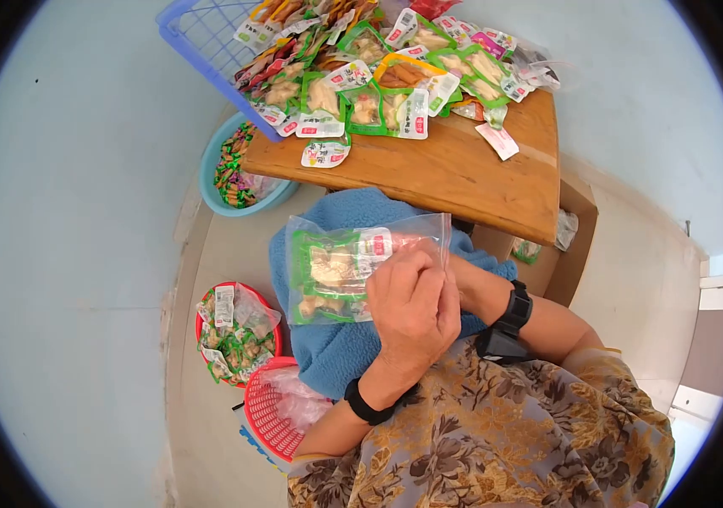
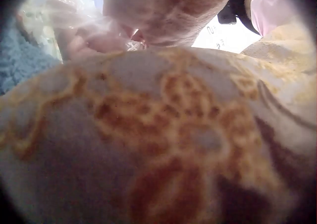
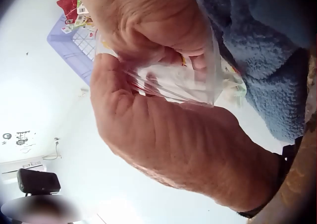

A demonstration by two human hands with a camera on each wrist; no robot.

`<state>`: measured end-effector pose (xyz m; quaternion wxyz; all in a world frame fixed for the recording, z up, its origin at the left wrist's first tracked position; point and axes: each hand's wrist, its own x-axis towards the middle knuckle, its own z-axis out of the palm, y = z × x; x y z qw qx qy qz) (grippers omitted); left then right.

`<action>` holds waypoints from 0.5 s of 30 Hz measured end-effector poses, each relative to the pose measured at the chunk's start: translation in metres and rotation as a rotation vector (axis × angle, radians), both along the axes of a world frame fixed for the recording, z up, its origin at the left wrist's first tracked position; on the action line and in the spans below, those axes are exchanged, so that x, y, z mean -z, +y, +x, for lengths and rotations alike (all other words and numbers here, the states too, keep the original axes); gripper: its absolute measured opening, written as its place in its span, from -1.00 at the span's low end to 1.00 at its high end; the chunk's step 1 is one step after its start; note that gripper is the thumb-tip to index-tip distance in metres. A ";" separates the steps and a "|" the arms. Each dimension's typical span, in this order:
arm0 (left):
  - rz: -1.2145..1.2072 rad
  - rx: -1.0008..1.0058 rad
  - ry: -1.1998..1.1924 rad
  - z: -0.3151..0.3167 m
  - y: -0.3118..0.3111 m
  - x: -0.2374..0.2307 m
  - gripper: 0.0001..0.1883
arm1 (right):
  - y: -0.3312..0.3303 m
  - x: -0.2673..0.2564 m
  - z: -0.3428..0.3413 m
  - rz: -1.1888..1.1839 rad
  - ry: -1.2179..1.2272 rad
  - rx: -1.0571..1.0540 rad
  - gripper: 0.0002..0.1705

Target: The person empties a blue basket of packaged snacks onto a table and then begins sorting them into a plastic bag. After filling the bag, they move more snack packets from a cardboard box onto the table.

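Clear plastic bag (image 1: pixel 412 223) holds green-edged food pouches (image 1: pixel 327 267); left hand (image 1: pixel 416 306) and right hand (image 3: pixel 148 23) grip its edge. Seal unclear. Loose pouches (image 1: pixel 365 110) on brown wooden desk (image 1: pixel 437 173).

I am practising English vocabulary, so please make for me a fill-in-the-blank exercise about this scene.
1. The left hand and right hand hold a clear bag, and the packaging inside has a ____ border.
2. The colour of the cloth below the bag is ____.
3. The table under the heaped packets is made of ____.
4. The black band near the left hand goes around the person's ____.

Missing words: green; blue; wood; wrist.
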<state>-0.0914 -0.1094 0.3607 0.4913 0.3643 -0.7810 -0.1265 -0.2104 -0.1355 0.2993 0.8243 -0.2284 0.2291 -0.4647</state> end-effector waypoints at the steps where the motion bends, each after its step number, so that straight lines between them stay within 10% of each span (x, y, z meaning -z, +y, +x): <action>1: -0.005 0.013 -0.005 -0.001 0.001 -0.001 -0.79 | -0.005 -0.002 0.004 -0.005 -0.007 -0.013 -0.73; 15: -0.003 0.082 -0.038 0.002 -0.003 0.004 -0.85 | -0.060 0.040 0.054 -0.146 0.481 0.136 -0.69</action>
